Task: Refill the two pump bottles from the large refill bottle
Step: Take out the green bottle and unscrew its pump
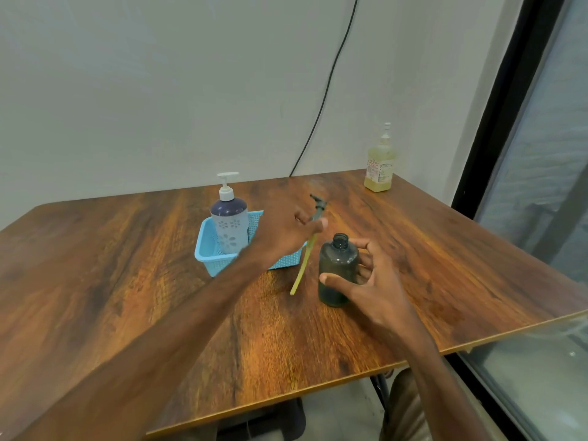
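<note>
White-pump bottle [229, 224] upright in blue basket [216, 264] left of centre, pump on, untouched. Left hand [286, 233] pinches the pump head [318, 206] near its collar, yellow dip tube slanting down toward table [127, 281], probably held off to keep the neck clear. Just right, dark bottle [337, 272] upright on table, neck open for filling. Right hand [378, 284] grasps it, thumb in front, fingers behind, steadying. Refill bottle [380, 163] far right corner, capped, well apart, not yet picked up
</note>
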Available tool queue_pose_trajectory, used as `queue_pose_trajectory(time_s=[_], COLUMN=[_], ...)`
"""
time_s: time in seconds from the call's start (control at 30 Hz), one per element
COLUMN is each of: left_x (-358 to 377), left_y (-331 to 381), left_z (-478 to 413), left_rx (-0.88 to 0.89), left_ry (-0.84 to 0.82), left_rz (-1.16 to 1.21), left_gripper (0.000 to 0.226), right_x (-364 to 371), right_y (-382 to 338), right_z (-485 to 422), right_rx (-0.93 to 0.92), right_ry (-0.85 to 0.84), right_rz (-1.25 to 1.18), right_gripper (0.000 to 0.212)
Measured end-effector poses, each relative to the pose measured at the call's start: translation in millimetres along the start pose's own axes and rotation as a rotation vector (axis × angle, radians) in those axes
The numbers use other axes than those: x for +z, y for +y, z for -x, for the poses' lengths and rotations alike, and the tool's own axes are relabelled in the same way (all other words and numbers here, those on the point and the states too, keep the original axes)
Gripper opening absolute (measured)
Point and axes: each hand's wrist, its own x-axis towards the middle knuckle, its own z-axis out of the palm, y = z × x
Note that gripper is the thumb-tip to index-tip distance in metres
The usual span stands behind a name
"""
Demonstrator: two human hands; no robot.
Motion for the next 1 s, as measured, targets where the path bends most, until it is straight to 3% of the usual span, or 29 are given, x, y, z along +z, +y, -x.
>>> queue_pose_trajectory(time_s=[0.17,0.53,1.0], left_x=[22,43,38], left_y=[-8,-11,-38], left_z=[14,33,47], left_rx=[0.009,0.128,0.170], left_ry=[-0.107,0.018,0.043], left_rz=[-0.214,-0.529,-0.640], left_gripper=[0.026,0.017,0.035], right_x=[-8,-8,-6], right_y=[-1,-3,-1], right_z=[1,2,2], right_rx=[0.017,0.020,0.039], right_ry=[-0.025,-0.022,-0.009], right_rz=[0.014,0.021,0.043], right_gripper=[0.073,0.076,0.078])
